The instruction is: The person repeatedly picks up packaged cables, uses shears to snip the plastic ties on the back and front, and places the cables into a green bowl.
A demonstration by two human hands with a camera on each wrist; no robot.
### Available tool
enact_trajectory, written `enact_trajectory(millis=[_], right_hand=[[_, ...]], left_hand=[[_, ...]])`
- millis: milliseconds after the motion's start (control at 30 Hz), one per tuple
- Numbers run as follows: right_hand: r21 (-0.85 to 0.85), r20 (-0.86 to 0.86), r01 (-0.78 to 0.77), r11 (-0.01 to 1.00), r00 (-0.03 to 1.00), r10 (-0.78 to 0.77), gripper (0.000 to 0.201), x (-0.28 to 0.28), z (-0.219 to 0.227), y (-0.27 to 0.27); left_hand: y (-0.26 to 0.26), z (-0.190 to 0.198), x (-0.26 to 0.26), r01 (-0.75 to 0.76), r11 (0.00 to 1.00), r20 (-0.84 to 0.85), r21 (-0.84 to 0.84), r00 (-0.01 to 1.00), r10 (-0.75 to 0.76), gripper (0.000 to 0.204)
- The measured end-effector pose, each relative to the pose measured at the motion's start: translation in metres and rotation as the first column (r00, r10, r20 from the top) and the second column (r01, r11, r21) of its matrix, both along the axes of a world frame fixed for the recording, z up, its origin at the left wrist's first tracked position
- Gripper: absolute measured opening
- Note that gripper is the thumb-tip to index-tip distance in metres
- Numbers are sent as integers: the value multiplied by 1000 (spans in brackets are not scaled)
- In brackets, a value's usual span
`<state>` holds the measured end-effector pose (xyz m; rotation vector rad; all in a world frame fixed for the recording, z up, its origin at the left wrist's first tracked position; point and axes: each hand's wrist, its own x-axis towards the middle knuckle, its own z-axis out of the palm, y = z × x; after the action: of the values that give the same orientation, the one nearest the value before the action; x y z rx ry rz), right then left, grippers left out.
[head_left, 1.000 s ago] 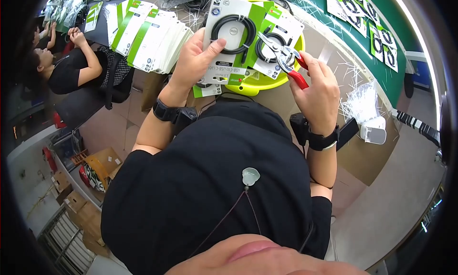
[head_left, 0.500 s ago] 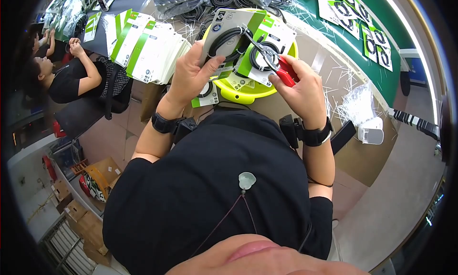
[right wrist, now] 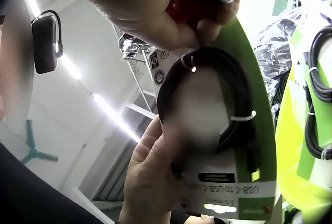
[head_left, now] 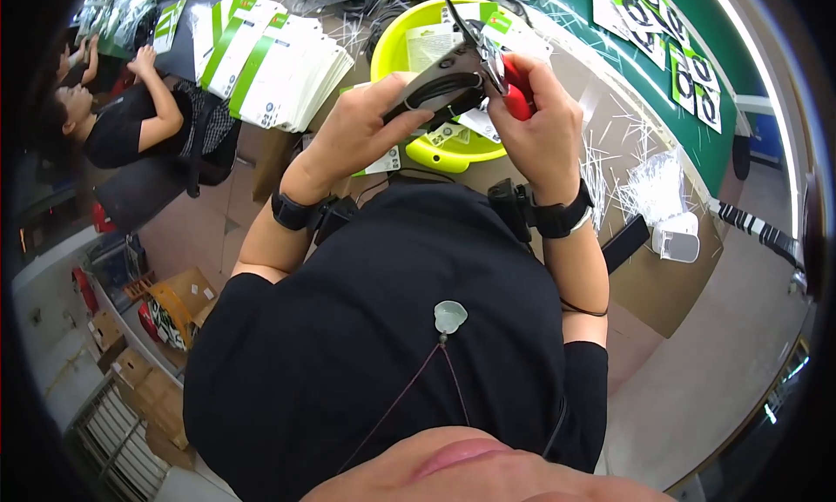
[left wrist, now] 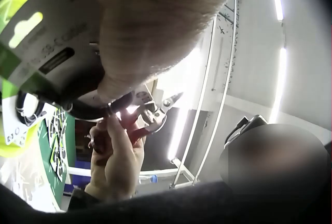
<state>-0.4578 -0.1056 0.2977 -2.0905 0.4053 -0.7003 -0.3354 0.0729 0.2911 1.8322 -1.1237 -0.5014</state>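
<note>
My left hand (head_left: pixel 353 132) grips a white-and-green cardboard packaging card (right wrist: pixel 249 200), tilted steeply over a yellow basin (head_left: pixel 448 161). A coiled black USB-C cable (right wrist: pixel 241 81) is fastened on the card with thin white zip ties (right wrist: pixel 243 117). My right hand (head_left: pixel 549 123) holds cutting pliers with red handles (head_left: pixel 517 103). Its thumb and fingertips are at the card's edge, close to one tie, in the right wrist view. The metal jaws of the pliers point away from the cable in the left wrist view.
More carded cables lie in the basin. Left of it stands a stack of blank cards (head_left: pixel 283 75). Loose white ties (head_left: pixel 610 145), a bagged bundle of ties (head_left: pixel 657 188) and a dark phone-like slab (head_left: pixel 625 243) lie at right. Finished cards (head_left: pixel 644 27) rest on a green mat.
The card has swung from nearly flat to steeply tilted. My right hand has moved left to the card's edge, and the pliers' jaws have turned away from the cable.
</note>
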Motion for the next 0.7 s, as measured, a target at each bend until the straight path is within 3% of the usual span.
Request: enact_trajectory(millis=[100, 200, 233, 300, 333, 400, 433, 467, 500, 533, 567, 600, 667, 700], right_hand=[[-120, -14, -38, 992, 999, 37, 27, 4, -7, 3], [-7, -35, 142, 990, 989, -142, 25, 3, -24, 0], [-7, -40, 133, 991, 990, -134, 25, 3, -29, -6], [17, -130, 169, 986, 978, -165, 24, -2, -38, -19], [23, -174, 192, 981, 967, -185, 23, -3, -44, -23], [21, -206, 182, 983, 963, -173, 23, 3, -71, -23], [30, -230, 173, 984, 960, -162, 23, 7, -87, -23], [30, -257, 181, 983, 952, -167, 22, 2, -93, -26], [18, -255, 192, 981, 950, -181, 22, 0, -91, -27], [8, -259, 206, 978, 946, -197, 25, -1, -89, -27], [-1, -262, 220, 975, 941, -213, 27, -2, -88, -28], [-6, -267, 233, 973, 937, -226, 29, -4, -87, -29], [62, -228, 253, 965, 945, -233, 30, -9, -94, -34], [136, -186, 267, 954, 953, -240, 30, -10, -98, -37]], left_hand=[[18, -5, 6, -21, 998, 7, 60, 1000, 21, 28], [62, -32, 14, -409, 911, -206, -55, 897, 390, 30], [81, -45, 17, -417, 907, -210, -51, 893, 398, 30], [119, -81, 20, -542, 834, -187, 103, 813, 551, 31], [125, -108, 18, -541, 835, -195, 101, 812, 550, 31], [127, -169, 15, -613, 786, -381, 84, 709, 594, 33], [123, -183, 15, -642, 763, -469, 81, 651, 597, 35], [108, -181, 14, -619, 782, -488, 71, 663, 569, 35], [97, -167, 14, -583, 790, -139, 191, 780, 610, 36], [84, -149, 16, -578, 757, 225, 306, 816, 532, 38], [70, -133, 20, -605, 690, 550, 399, 759, 348, 40], [54, -117, 23, -599, 698, 549, 393, 762, 344, 40], [21, -87, 17, -348, 927, 584, 143, 785, 205, 42], [-3, -78, 11, -266, 956, 495, 122, 851, 174, 43]])
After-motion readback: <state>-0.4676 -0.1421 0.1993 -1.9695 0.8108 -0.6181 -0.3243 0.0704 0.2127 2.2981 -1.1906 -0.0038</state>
